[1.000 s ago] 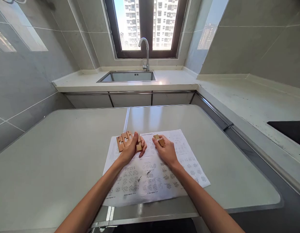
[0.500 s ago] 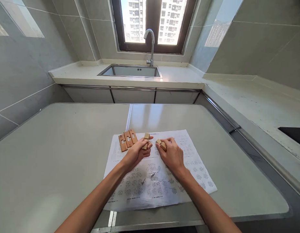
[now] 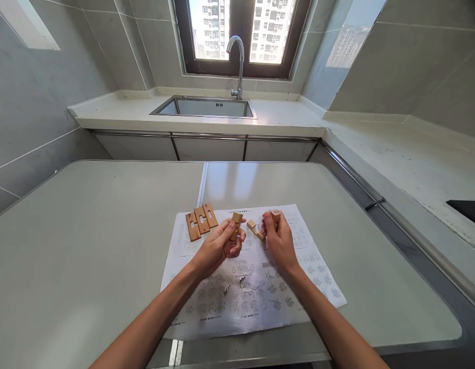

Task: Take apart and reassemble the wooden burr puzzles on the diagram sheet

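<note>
My left hand [image 3: 222,241] is closed round a notched wooden puzzle piece [image 3: 236,219], held upright above the paper. A second wooden block [image 3: 276,214] pokes out from the top of my right hand [image 3: 279,237], whose fingers are closed on it. Between the hands, another notched wooden piece [image 3: 255,228] lies on the printed instruction sheet [image 3: 237,312]. To the left of my left hand, three flat wooden pieces [image 3: 201,220] with cut-out slots and numbers sit side by side at the sheet's upper left corner.
The sheet lies on a pale table [image 3: 106,246] with a seam running down it. Beyond are a counter with a sink [image 3: 210,107] and a curved faucet [image 3: 237,66] below a window. A light counter [image 3: 414,159] runs along the right.
My right hand has lifted off the sheet and turned up with a block in it, leaving a notched piece lying there. My left hand still grips its piece.
</note>
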`<state>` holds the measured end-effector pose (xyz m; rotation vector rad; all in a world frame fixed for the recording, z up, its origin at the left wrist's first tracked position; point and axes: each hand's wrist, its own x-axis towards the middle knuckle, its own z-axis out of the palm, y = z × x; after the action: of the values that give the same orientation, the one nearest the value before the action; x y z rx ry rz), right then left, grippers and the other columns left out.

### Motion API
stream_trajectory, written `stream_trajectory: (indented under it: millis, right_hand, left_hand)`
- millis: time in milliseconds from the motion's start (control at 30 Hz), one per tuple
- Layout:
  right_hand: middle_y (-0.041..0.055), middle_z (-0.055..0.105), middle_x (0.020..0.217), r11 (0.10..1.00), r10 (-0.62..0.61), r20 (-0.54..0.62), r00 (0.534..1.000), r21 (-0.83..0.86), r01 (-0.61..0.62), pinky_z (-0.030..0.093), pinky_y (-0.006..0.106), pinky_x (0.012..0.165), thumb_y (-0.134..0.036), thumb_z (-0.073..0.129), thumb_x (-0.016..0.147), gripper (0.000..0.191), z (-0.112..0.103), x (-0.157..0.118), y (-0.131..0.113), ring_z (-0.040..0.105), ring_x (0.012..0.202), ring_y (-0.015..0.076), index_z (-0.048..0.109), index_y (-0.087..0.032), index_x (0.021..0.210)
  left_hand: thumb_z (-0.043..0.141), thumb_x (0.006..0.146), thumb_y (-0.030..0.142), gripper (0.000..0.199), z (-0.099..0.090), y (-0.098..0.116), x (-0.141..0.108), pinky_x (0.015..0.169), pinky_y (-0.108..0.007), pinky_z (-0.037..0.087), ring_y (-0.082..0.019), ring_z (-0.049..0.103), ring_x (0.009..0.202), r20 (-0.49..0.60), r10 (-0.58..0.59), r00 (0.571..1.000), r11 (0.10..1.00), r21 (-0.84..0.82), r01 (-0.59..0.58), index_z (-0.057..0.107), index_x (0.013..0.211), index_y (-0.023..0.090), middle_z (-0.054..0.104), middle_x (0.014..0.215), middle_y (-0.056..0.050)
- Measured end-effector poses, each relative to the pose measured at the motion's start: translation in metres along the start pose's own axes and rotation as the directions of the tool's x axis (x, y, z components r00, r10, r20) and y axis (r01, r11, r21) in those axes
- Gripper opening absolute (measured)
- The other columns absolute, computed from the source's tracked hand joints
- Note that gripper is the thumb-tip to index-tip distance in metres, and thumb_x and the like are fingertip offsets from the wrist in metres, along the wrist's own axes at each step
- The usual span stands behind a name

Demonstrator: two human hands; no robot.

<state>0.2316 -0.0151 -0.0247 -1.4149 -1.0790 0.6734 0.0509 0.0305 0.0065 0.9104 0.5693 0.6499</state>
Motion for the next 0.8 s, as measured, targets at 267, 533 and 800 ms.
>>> stream_trajectory:
  millis: [267,533,800]
  right_hand:
    - [-0.0039,0.044,0.072,0.971,0.06,0.157,0.986,0.219,-0.094,0.038,0.029,0.055,-0.065,0.038,0.107,0.043,0.0051,-0.0038,-0.0103,0.042,0.059,0.0161,0.057,-0.026,0.103]
    - [-0.0012,0.058,0.075,1.0,-0.027,0.129,0.991,-0.005,0.028,0.04,0.029,0.062,-0.055,0.063,0.099,0.035,0.0019,-0.0043,-0.0087,0.048,0.067,0.0158,0.072,-0.021,0.105]
    - [0.0006,0.064,0.083,0.992,-0.096,0.157,0.983,-0.062,0.107,0.046,0.031,0.069,-0.045,0.051,0.107,0.037,0.005,-0.0078,-0.0076,0.055,0.071,0.017,0.065,-0.02,0.13]
  left_hand:
    - [0.058,0.101,0.052,0.035,-0.0008,-0.0011,0.0009,0.046,-0.019,0.022,-0.007,0.025,0.052,-0.03,-0.019,0.999,1.0,0.002,0.019,0.059,0.119,0.022,0.044,0.083,0.003]
    - [0.063,0.1,0.033,0.016,0.0006,-0.001,-0.001,0.069,-0.029,0.041,-0.011,0.046,0.068,0.035,0.03,0.999,0.999,0.023,-0.031,0.06,0.103,0.017,0.056,0.097,-0.003]
    - [0.067,0.101,0.041,0.031,-0.0012,-0.0036,-0.002,0.079,-0.034,0.044,-0.013,0.06,0.075,0.043,0.049,0.998,0.998,0.036,-0.05,0.061,0.121,0.018,0.063,0.121,-0.011]
